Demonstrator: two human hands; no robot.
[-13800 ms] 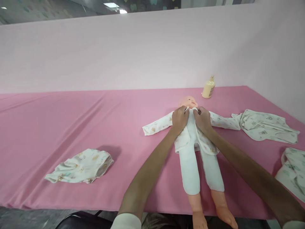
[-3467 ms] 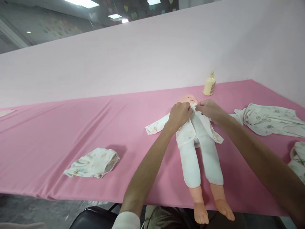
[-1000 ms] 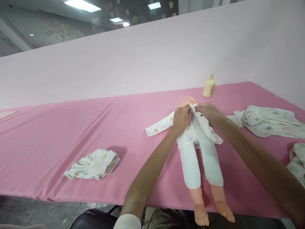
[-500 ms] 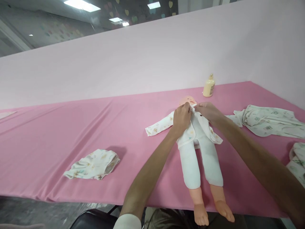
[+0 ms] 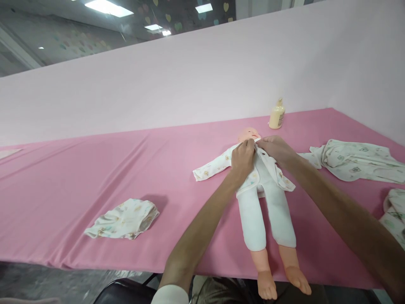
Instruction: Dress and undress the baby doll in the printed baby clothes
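A baby doll (image 5: pixel 251 219) lies on its back on the pink-covered table, its feet over the front edge. It wears a white patterned baby jacket (image 5: pixel 215 166), parted at the front below the chest. My left hand (image 5: pixel 243 158) is closed on the jacket's front edge near the neck. Pinched in the fingers of my right hand (image 5: pixel 274 147) is the opposite edge at the collar. Both hands meet just below the doll's chin. The fingertips partly hide the collar, so its fastening cannot be made out.
A folded patterned baby garment (image 5: pixel 125 218) lies to the left. On the right are another spread garment (image 5: pixel 357 160) and a partly visible one (image 5: pixel 394 211). A cream pump bottle (image 5: pixel 277 115) stands behind the doll near the white partition (image 5: pixel 142 84). A black chair (image 5: pixel 123 291) is below the table edge.
Little differs. My left hand has shifted slightly at the collar, and both hands still hold the jacket edges together. The doll and the other garments stay in place.
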